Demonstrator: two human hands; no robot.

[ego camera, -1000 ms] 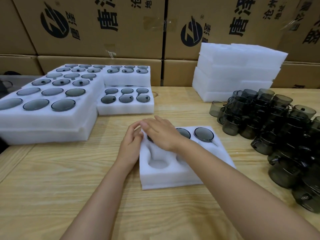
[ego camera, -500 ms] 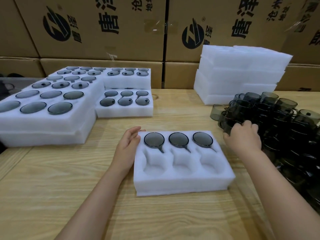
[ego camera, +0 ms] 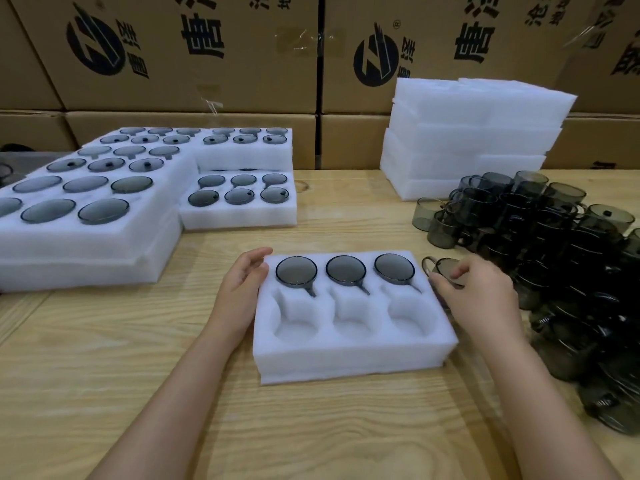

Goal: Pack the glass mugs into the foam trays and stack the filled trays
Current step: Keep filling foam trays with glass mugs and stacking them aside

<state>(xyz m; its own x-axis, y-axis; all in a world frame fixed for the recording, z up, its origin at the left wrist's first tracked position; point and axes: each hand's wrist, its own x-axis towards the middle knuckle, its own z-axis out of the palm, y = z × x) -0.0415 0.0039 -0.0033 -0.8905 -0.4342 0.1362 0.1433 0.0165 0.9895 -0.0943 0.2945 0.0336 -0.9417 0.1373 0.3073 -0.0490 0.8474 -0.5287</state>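
Observation:
A white foam tray [ego camera: 349, 358] lies in front of me on the wooden table. Its far row holds three smoky glass mugs [ego camera: 345, 269], and the three near pockets are bare. My left hand [ego camera: 242, 289] rests open against the tray's left side. My right hand [ego camera: 481, 292] grips one smoky glass mug [ego camera: 441, 266] just off the tray's right edge, handle pointing left. A heap of loose dark glass mugs [ego camera: 561, 258] fills the table's right side.
Filled foam trays [ego camera: 104, 237] are stacked at the left and back left. A pile of foam trays [ego camera: 474, 140] without mugs stands at the back right. Cardboard boxes [ego camera: 194, 53] wall off the table's far edge.
My right hand left the tray's top left pocket, reached into the mug heap on the right, and has come back toward the tray gripping a mug. My left hand stayed at the tray's side.

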